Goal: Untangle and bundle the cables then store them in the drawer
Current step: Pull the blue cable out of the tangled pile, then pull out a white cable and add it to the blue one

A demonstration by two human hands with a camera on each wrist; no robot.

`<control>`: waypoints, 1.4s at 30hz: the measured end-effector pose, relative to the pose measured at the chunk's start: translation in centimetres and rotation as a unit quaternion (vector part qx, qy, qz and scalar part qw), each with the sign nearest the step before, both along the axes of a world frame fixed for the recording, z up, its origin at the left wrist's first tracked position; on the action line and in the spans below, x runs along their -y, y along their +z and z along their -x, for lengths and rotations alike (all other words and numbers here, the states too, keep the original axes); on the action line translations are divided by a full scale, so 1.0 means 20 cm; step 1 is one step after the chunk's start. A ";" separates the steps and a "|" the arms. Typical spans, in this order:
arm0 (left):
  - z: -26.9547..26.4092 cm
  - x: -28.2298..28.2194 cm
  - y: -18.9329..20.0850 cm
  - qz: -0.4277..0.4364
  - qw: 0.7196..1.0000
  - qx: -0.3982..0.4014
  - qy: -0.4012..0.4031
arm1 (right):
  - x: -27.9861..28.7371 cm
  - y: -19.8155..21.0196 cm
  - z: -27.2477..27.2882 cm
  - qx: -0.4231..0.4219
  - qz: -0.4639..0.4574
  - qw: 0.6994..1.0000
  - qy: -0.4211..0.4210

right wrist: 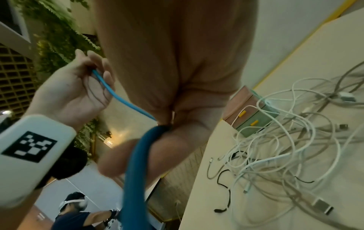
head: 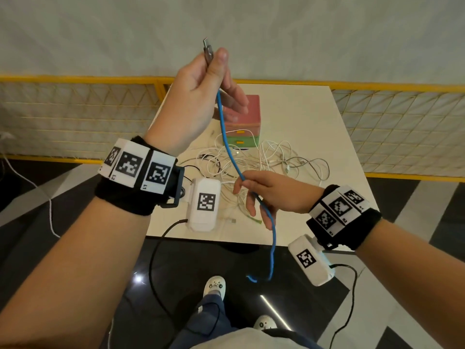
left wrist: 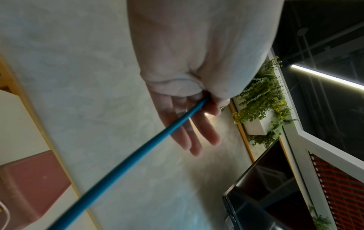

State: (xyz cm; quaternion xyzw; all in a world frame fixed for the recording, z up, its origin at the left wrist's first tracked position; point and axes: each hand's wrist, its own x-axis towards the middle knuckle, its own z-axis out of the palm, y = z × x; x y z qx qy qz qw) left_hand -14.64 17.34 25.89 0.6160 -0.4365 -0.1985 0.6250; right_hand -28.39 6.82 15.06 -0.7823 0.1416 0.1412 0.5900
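My left hand (head: 214, 61) is raised above the table and pinches a blue cable (head: 227, 144) just below its metal plug (head: 207, 49), with its other fingers straight. The cable runs down to my right hand (head: 249, 190), which pinches it lower and lets the rest hang past the table's front edge. The left wrist view has the blue cable (left wrist: 157, 140) leaving my pinching left hand (left wrist: 206, 96). In the right wrist view the blue cable (right wrist: 135, 163) passes through my right hand (right wrist: 167, 124) up to my left hand (right wrist: 92, 68). A tangle of white cables (head: 271, 157) lies on the table.
A small pink and green drawer box (head: 245, 122) with yellow handles stands behind the tangle on the cream table (head: 314, 117). A yellow mesh fence (head: 75, 109) runs behind the table. My feet stand on the dark floor (head: 176, 273). Another person (right wrist: 74, 208) shows in the right wrist view.
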 end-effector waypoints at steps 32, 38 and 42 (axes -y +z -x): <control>-0.28 -0.07 -0.35 -0.157 0.987 0.007 0.035 | -0.04 -0.75 -0.40 -0.079 0.311 0.940 0.118; -0.29 -0.05 -0.44 -0.193 0.981 -0.007 -0.014 | -0.07 -0.83 -0.47 -0.092 0.358 0.923 0.110; -0.37 -0.03 -0.51 -0.217 0.976 0.020 -0.024 | -0.04 -0.71 -0.45 -0.037 0.351 0.931 0.092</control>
